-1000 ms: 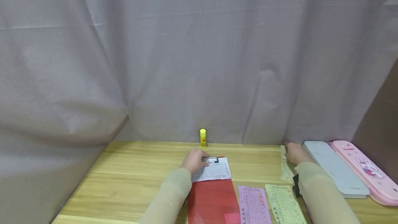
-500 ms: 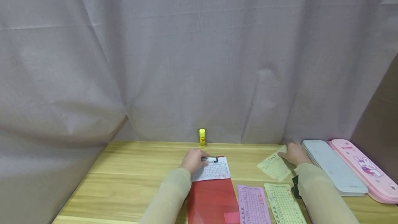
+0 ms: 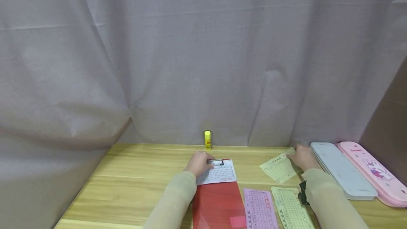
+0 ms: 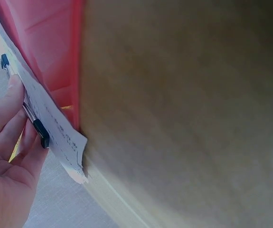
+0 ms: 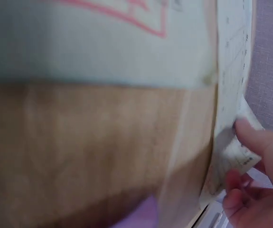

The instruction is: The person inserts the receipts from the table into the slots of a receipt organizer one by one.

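Note:
My left hand (image 3: 198, 164) pinches the metal clip (image 4: 30, 113) with black ends at the top of a red clipboard (image 3: 217, 202). Under that clip lies a white printed slip (image 3: 219, 175), its lower edge across the red board. To the right, my right hand (image 3: 303, 157) pinches the upper right corner of a pale yellow printed slip (image 3: 277, 168), which lies slanted over the table. The right wrist view shows thumb and fingers at the bent corner of this slip (image 5: 229, 90).
A purple slip (image 3: 260, 207) and another yellow-green slip (image 3: 292, 207) lie right of the clipboard. At the back stands a yellow glue stick (image 3: 207, 140). A grey-white case (image 3: 343, 170) and a pink pencil case (image 3: 372, 172) sit at the far right.
The yellow slip at my right hand has swung out to the left, from narrow and upright to slanted and flat. My left hand has stayed on the clip.

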`<state>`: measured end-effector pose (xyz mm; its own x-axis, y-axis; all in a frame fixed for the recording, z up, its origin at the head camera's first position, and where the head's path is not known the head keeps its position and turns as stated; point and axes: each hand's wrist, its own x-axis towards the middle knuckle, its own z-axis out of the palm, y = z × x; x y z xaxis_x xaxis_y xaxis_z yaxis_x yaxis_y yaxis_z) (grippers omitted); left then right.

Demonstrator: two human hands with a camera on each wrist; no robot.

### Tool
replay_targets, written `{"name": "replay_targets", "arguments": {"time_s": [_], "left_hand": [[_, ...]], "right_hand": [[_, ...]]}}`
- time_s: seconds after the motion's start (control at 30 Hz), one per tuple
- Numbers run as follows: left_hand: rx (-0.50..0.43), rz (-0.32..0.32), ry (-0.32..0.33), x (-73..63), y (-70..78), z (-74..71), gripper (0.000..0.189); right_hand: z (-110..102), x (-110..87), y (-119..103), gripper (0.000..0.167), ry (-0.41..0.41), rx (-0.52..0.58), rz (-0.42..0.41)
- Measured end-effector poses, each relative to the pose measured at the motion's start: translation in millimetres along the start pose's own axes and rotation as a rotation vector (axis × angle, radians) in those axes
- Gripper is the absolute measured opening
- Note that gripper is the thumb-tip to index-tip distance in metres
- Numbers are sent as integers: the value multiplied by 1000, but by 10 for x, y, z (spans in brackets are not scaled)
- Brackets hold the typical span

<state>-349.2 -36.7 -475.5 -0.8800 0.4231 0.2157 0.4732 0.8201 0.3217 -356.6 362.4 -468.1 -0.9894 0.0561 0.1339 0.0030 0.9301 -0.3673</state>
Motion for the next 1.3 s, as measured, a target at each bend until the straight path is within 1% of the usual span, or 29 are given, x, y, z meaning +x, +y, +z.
{"name": "replay_targets", "arguments": {"time_s": [0.13, 0.23, 0.4, 0.57, 0.7, 0.8, 0.87, 1.03, 1.13, 1.17, 1.3], "left_hand": [[-13, -9, 2, -7, 7, -7, 24], [-11, -3, 11, -5, 4, -6, 24], [-9, -1, 12, -8, 1, 3, 24], [-12, 2, 12, -14, -2, 8, 25], [-8, 10, 20, -22, 0, -9, 25], [-9, 15, 27, -22, -6, -17, 25], [-4, 18, 32, -19, -10, -13, 25], [-16, 26, 38, -7, -36, 12, 25], [-30, 49, 52, -11, -43, 14, 25], [-26, 73, 70, 5, -83, 56, 25], [-33, 68, 61, 10, -75, 53, 25]], "right_hand": [[14, -17, 6, 34, 80, 1, -40], [10, -39, 8, 30, 102, 19, -51], [-18, -78, 9, 26, 97, 67, -68], [-33, -101, 1, 28, 70, 105, -58], [-49, -135, -20, 21, 72, 149, -82], [-72, -174, -31, 24, 85, 194, -112], [-96, -206, -33, 29, 85, 229, -114], [-145, -264, -8, 33, 61, 277, -74], [-157, -293, 8, 32, 59, 286, -54], [-160, -304, 9, 33, 57, 291, -48], [-182, -347, 3, 34, 61, 311, -36]]}}
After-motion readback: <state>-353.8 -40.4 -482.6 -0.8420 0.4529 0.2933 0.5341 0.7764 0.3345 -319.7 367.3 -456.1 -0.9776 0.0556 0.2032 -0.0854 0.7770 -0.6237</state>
